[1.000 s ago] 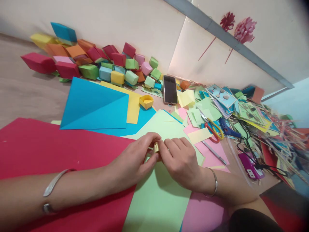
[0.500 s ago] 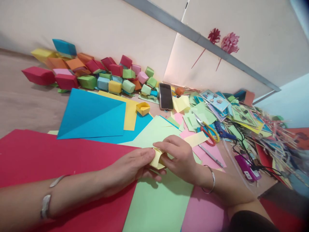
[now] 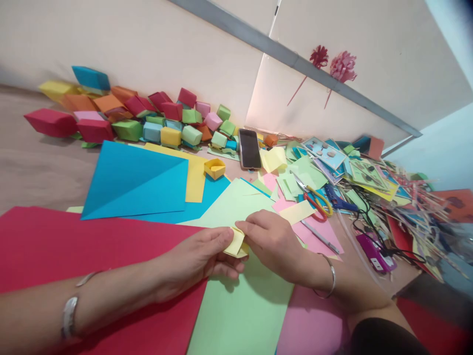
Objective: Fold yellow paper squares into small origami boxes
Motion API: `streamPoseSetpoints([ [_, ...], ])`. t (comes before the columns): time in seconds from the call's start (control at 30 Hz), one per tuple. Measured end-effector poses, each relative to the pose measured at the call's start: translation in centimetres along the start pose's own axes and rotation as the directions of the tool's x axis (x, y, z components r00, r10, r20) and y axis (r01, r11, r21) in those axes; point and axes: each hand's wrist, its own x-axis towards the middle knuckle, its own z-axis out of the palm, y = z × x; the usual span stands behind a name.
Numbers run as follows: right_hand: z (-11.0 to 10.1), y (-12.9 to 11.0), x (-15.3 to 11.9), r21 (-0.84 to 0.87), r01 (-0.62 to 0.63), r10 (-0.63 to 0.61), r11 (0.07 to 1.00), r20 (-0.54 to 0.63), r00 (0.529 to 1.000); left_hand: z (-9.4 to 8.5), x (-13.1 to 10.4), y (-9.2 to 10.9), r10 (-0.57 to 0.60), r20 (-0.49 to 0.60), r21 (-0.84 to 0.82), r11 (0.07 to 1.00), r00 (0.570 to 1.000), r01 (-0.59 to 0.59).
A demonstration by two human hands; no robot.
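A small folded piece of pale yellow paper (image 3: 235, 242) is held between my two hands, above a light green sheet (image 3: 244, 305). My left hand (image 3: 207, 254) grips it from the left, thumb on top and fingers underneath. The fingers of my right hand (image 3: 271, 241) pinch its right upper edge; the far side of the fold is hidden behind them. Under my left forearm lies a large red sheet (image 3: 111, 246). Beyond the hands, a small yellow paper box (image 3: 215, 169) sits by blue paper (image 3: 140, 177).
Several folded paper boxes (image 3: 127, 129) are heaped along the wall. A phone (image 3: 250, 149) lies near them. To the right are scissors (image 3: 317, 202), a craft knife (image 3: 320, 236), a blue glue gun (image 3: 338, 198), a purple power strip (image 3: 376, 252), paper scraps and thin sticks.
My right fingers have shifted from inside the yellow paper's opening to its right upper edge, and the flap looks flatter. My view has turned slightly.
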Motion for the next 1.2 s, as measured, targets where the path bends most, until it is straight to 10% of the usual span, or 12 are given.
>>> streamPoseSetpoints([
  [0.27, 0.4, -0.1, -0.1, -0.012, -0.029, 0.03, 0.999, 0.018, 0.999, -0.1, -0.1, -0.1, 0.175, -0.111, 0.338, 0.932, 0.978, -0.128],
  [0.43, 0.8, -1.3, 0.1, -0.144, 0.05, -0.056, 0.988, -0.037, 0.998, -0.6, -0.5, -0.9, 0.525, -0.077, 0.856, 0.471, 0.848, -0.214],
  [0.63, 1.8, -2.4, 0.3, -0.357, 0.065, -0.112, 0.932, -0.111, 0.987, -1.5, 0.1, -2.1, 0.644, 0.188, 0.951, 0.068, 0.741, -0.3],
  [1.2, 1.6, -2.3, -0.1, -0.293, 0.01, -0.02, 0.956, -0.03, 0.999, -1.0, -0.1, -1.6, 0.664, 0.071, 0.936, 0.214, 0.744, -0.28],
])
